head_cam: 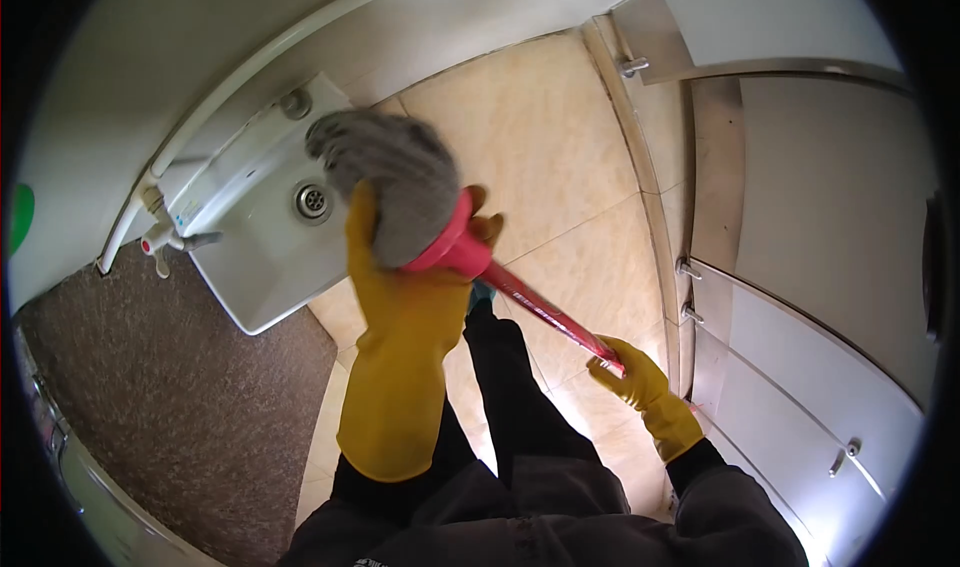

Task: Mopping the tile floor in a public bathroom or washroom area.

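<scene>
A mop with a grey string head (390, 169), a pink-red plastic socket and a red handle (551, 313) is held up at an angle, its head at the right rim of a white ceramic sink (255, 282). My left hand (405, 274), in a yellow rubber glove, grips the mop where the strings meet the socket; its thumb lies over the strings, and some fingers show beyond the socket. My right hand (630, 372), also in a yellow rubber glove, is closed around the far end of the handle.
The sink has a metal drain (313, 201), with a tap (161, 241) at its left corner. A brown speckled countertop (187, 409) lies at lower left. Grey cubicle panels (817, 192) with metal latches stand on the right, along a raised tiled edge. Beige tiles (525, 132) cover the floor.
</scene>
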{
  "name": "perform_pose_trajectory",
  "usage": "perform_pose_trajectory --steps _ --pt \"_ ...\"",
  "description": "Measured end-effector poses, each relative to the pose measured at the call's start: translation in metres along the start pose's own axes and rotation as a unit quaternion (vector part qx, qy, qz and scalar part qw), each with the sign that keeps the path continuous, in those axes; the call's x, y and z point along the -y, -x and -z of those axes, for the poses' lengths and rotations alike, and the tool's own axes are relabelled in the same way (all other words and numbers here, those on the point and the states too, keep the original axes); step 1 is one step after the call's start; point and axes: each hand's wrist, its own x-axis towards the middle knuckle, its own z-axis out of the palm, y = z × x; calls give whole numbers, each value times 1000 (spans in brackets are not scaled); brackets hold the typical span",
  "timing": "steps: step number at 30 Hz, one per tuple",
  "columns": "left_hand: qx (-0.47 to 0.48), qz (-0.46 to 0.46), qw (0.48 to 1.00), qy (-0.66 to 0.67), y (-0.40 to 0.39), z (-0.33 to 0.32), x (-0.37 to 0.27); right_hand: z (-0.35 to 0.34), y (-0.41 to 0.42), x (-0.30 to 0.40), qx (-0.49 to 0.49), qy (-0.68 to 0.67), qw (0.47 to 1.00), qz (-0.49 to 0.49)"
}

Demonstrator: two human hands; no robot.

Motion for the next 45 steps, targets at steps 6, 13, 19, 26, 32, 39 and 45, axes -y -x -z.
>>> perform_pose_trajectory --steps 6,13,19,26,32,39,45 --pt "122 155 966 -165 -73 -53 103 36 38 -80 -92 -49 979 -176" --pt "-95 -175 676 -709 -88 30 163 56 28 -202 -196 -160 940 -228" --pt "-161 -438 400 -789 -62 123 56 53 43 -184 -220 -24 899 -379" --pt "-142 -379 271 -873 -75 209 -30 87 -36 -152 -149 -73 914 -371" --pt "-131 -326 240 -905 -87 220 -27 140 -150 -74 -101 -68 947 -299" --pt "-138 -273 251 -918 -83 222 -39 92 -133 -30 -25 61 944 -322" --pt "-133 -287 249 -916 -85 226 -40 43 -74 -36 75 196 936 -283"
